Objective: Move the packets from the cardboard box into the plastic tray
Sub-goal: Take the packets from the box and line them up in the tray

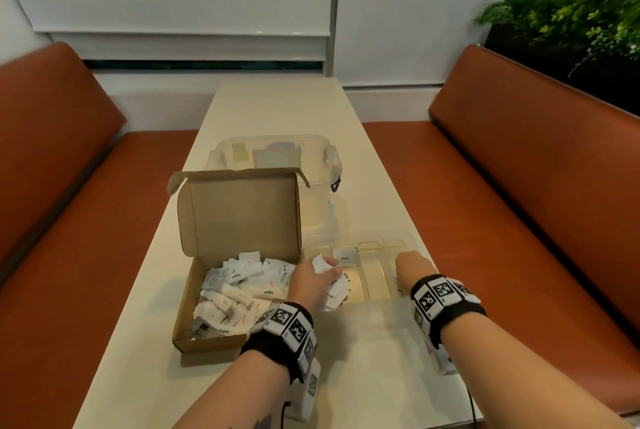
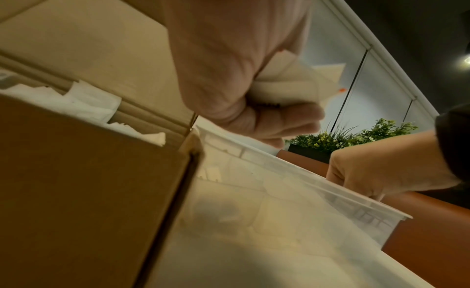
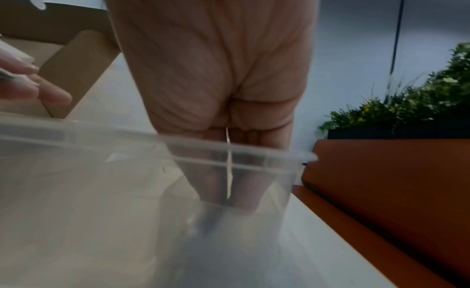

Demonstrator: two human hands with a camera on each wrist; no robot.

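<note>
Packets (image 1: 239,293) of sugar and pepper lay heaped in the open cardboard box (image 1: 194,324) on the table (image 1: 270,102). The left hand (image 1: 311,281) was clenched around a bunch of packets (image 1: 334,284) over the seam between the box and the clear plastic tray (image 1: 398,238) just beside it. The right hand (image 1: 414,267) reached down into the tray's right compartment, pinching a single packet (image 3: 229,165) edge-on between its fingers (image 3: 244,193). One pepper packet (image 1: 345,257) lay in a far tray compartment. A lidded clear container (image 1: 277,151) stood behind the box.
</note>
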